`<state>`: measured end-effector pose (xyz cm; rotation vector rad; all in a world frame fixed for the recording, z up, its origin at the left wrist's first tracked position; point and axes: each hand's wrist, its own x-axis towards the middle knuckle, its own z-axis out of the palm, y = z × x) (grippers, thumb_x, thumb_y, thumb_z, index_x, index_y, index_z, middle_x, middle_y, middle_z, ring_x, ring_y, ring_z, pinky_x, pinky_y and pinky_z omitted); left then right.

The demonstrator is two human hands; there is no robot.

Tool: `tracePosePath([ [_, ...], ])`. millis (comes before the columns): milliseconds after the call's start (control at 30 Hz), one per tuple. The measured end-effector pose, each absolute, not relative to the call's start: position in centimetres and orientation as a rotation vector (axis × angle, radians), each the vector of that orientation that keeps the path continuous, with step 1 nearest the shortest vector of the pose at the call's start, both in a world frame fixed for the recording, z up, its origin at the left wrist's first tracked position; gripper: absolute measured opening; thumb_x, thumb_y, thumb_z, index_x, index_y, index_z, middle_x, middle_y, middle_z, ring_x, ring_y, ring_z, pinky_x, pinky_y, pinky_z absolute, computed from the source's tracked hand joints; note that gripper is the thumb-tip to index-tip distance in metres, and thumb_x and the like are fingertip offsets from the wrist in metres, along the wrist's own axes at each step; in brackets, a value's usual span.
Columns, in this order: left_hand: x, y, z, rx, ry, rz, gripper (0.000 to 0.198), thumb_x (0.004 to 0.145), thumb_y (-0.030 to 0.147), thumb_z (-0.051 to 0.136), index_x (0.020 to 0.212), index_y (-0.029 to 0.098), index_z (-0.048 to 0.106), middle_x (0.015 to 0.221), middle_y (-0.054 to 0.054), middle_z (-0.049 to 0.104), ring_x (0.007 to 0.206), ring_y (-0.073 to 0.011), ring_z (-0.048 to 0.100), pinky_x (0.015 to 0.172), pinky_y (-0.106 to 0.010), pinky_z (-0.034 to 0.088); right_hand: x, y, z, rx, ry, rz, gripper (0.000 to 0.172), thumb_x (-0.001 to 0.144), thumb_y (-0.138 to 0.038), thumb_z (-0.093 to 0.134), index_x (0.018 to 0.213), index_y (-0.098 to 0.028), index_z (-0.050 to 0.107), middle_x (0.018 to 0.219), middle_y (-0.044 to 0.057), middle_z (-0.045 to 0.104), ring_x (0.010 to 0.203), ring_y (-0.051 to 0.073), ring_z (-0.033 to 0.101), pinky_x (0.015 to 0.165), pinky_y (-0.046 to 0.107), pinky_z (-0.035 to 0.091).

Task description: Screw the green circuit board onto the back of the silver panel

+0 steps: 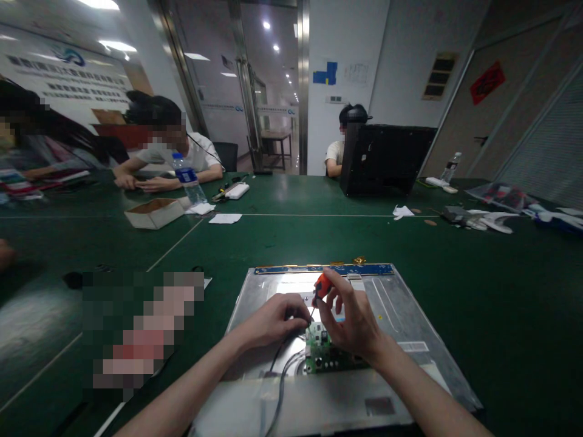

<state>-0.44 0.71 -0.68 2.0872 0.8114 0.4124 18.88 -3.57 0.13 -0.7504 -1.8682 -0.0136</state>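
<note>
A silver metal display panel [405, 309] lies flat on the green table in front of me, with a blue circuit strip [328, 269] along its far edge. A small green circuit board [321, 352] sits on the panel near me, with dark cables [280, 379] running from it. My right hand [350, 321] is closed round a small screwdriver with an orange handle [322, 285], held upright with its tip down at the green board. My left hand [276, 318] rests on the panel beside the board, fingers curled and pinched near the screwdriver tip; what they hold is hidden.
A cardboard box [155, 212], water bottle [189, 179], and white papers [225, 218] lie far left. A black monitor [385, 158] stands at the back. Three people sit along the far side. Packets and white parts [496, 218] lie far right. A blurred patch [141, 328] covers the near left.
</note>
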Motion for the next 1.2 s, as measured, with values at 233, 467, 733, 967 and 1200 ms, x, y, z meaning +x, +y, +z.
tracePosePath([
  [233,-0.48,0.78,-0.74,2.104,0.811,0.398,0.010,0.083,0.022,0.060,0.084,0.017,0.068,0.080,-0.002,0.064,0.075,-0.0169,0.054,0.069,-0.027,0.041,18.82,-3.56,0.17,-0.733,-1.855,-0.023,0.059,0.088,-0.013,0.052,0.141,-0.018,0.027,0.086,0.003,0.064,0.054,0.011,0.053,0.043,0.023,0.041],
  [467,-0.38,0.57,-0.46,2.115,0.834,0.408,0.009,0.081,0.018,0.059,0.083,0.016,0.067,0.075,-0.001,0.062,0.073,-0.0162,0.054,0.068,-0.027,0.041,18.96,-3.49,0.17,-0.738,-1.851,-0.048,0.057,0.088,-0.015,0.055,0.138,-0.020,0.029,0.081,-0.001,0.062,0.052,0.010,0.050,0.043,0.022,0.040],
  [733,-0.47,0.61,-0.49,2.099,0.833,0.410,0.008,0.081,0.018,0.059,0.083,0.016,0.067,0.079,-0.001,0.064,0.075,-0.0164,0.056,0.070,-0.027,0.043,18.84,-3.61,0.24,-0.758,-1.857,-0.041,0.056,0.088,-0.016,0.054,0.139,-0.016,0.030,0.079,0.000,0.062,0.052,0.011,0.052,0.043,0.024,0.041],
  [967,-0.44,0.62,-0.38,2.111,0.848,0.410,0.007,0.079,0.017,0.059,0.081,0.016,0.066,0.079,-0.001,0.064,0.075,-0.0165,0.056,0.071,-0.027,0.043,18.91,-3.55,0.15,-0.757,-1.857,-0.055,0.056,0.088,-0.015,0.052,0.139,-0.016,0.029,0.082,0.001,0.063,0.053,0.011,0.053,0.042,0.024,0.042],
  [1200,-0.60,0.78,-1.01,2.118,0.838,0.415,0.009,0.078,0.016,0.058,0.083,0.016,0.065,0.077,-0.001,0.062,0.073,-0.0164,0.055,0.067,-0.026,0.042,18.83,-3.49,0.26,-0.751,-1.849,-0.064,0.057,0.088,-0.016,0.055,0.139,-0.019,0.029,0.078,-0.001,0.061,0.051,0.011,0.050,0.041,0.023,0.040],
])
